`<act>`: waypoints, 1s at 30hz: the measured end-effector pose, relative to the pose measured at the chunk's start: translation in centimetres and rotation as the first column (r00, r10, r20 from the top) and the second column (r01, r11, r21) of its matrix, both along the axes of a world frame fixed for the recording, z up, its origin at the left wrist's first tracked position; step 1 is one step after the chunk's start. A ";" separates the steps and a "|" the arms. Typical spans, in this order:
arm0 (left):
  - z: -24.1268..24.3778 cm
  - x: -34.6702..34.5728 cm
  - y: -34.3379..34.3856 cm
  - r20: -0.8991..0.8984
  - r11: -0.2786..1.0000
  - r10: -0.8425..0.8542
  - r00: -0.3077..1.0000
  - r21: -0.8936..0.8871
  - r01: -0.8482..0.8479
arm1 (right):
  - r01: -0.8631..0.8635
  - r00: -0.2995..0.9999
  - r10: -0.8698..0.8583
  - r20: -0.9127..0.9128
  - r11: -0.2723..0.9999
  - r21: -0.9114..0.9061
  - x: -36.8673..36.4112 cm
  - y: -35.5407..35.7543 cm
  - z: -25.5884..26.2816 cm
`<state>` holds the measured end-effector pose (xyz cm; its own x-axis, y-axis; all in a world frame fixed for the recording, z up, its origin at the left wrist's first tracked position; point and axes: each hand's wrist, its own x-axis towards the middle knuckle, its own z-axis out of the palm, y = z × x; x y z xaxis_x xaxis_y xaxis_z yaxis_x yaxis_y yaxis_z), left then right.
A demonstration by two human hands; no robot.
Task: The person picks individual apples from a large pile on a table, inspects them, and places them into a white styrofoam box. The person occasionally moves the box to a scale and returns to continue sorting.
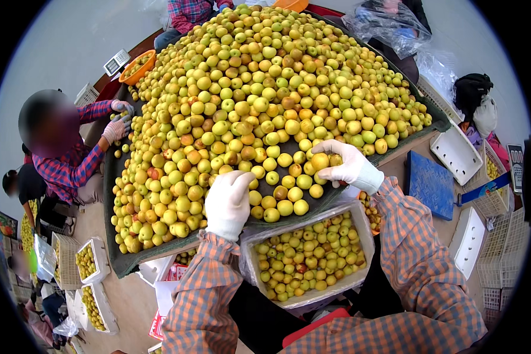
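Observation:
A large heap of yellow-green fruits (248, 106), which look like jujubes, covers a table lined with dark green cloth (177, 253). My right hand (352, 166), in a white glove, curls around a couple of the fruits (321, 161) at the heap's near right side. My left hand (228, 203), also gloved in white, rests over the near edge of the heap with its fingers bent. Whatever lies under those fingers is hidden. Below the table edge, between my forearms, stands a white foam box (367, 236) lined with clear plastic and holding many fruits.
A person in a plaid shirt (66, 163) handles fruits at the left; other people sit at the far side. An orange basket (149, 66) and a scale (116, 62) stand at far left. A blue platform scale (430, 185) and crates (491, 261) are at right.

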<state>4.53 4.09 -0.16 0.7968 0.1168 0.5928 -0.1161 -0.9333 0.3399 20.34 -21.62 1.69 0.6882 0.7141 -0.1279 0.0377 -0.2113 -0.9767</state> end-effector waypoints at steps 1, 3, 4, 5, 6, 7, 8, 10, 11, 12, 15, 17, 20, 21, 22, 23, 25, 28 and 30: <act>0.7 2.2 -1.2 -0.088 0.994 -0.106 0.990 0.017 0.108 | 0.039 0.999 -0.038 -0.026 0.997 0.060 0.0 -1.1 -0.3; 0.1 6.8 -2.6 -0.248 0.992 -0.083 0.965 0.077 0.105 | 0.167 0.975 -0.128 -0.184 0.962 0.216 0.0 -1.9 -0.4; 0.9 8.5 -2.8 -0.439 0.977 -0.021 0.898 0.183 0.112 | 0.222 0.955 -0.141 -0.260 0.922 0.318 0.2 -2.0 -0.9; 0.4 10.2 -2.5 -0.565 0.960 0.047 0.824 0.253 0.119 | 0.273 0.941 -0.167 -0.293 0.888 0.371 0.2 -2.2 -1.0; 1.0 11.3 -2.8 -0.671 0.941 0.101 0.735 0.304 0.148 | 0.280 0.940 -0.175 -0.293 0.887 0.367 0.3 -2.4 -1.5; 1.6 12.4 -3.1 -0.758 0.918 0.163 0.631 0.350 0.183 | 0.287 0.938 -0.183 -0.294 0.887 0.363 0.6 -2.6 -1.8; 1.8 13.4 -3.1 -0.790 0.888 0.192 0.582 0.392 0.240 | 0.259 0.942 -0.147 -0.301 0.889 0.378 0.8 -2.9 -1.9; 0.9 14.4 -2.4 -0.832 0.856 0.262 0.490 0.434 0.280 | 0.244 0.947 -0.125 -0.294 0.878 0.412 0.6 -2.2 -1.7; 0.3 14.7 -2.1 -0.852 0.839 0.301 0.429 0.450 0.305 | 0.242 0.947 -0.112 -0.301 0.865 0.440 0.5 -2.0 -1.8; 1.0 14.8 -2.7 -0.856 0.820 0.293 0.426 0.454 0.349 | 0.252 0.943 -0.112 -0.313 0.856 0.452 0.7 -2.4 -2.1; 2.7 14.8 -3.6 -0.871 0.765 0.283 0.401 0.457 0.453 | 0.261 0.944 -0.124 -0.307 0.849 0.459 0.9 -3.0 -2.1; 3.4 14.6 -3.0 -0.884 0.743 0.293 0.363 0.450 0.495 | 0.263 0.942 -0.130 -0.309 0.857 0.443 0.6 -2.6 -2.1; 2.9 15.1 -2.1 -0.920 0.785 0.260 0.292 0.378 0.490 | 0.267 0.941 -0.138 -0.308 0.861 0.432 0.9 -2.8 -2.1; 2.3 15.7 -2.4 -0.930 0.794 0.249 0.269 0.355 0.494 | 0.277 0.938 -0.148 -0.313 0.863 0.423 1.2 -3.3 -2.4; 1.3 15.8 -1.6 -0.935 0.815 0.245 0.255 0.341 0.469 | 0.262 0.942 -0.130 -0.310 0.863 0.432 1.0 -3.0 -2.4; 0.1 16.3 -0.5 -0.941 0.880 0.250 0.228 0.319 0.352 | 0.267 0.939 -0.127 -0.318 0.855 0.446 0.8 -2.5 -2.2; 1.3 16.4 -1.2 -0.944 0.892 0.227 0.240 0.300 0.338 | 0.287 0.933 -0.139 -0.331 0.844 0.453 0.9 -2.5 -2.0; 1.8 14.1 -0.6 -0.825 0.967 -0.095 0.557 0.057 0.250 | 0.284 0.937 -0.145 -0.318 0.846 0.451 0.9 -2.2 -2.2; 2.8 12.8 -2.0 -0.534 0.740 -0.470 0.703 -0.672 -0.016 | 0.300 0.941 -0.173 -0.291 0.826 0.478 1.3 -2.5 -2.7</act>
<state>17.29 2.11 2.62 0.9797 -0.0029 -0.2003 0.1752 -0.4727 0.8636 21.62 -24.16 -0.96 0.8413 0.5394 0.0349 -0.1822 0.3438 -0.9212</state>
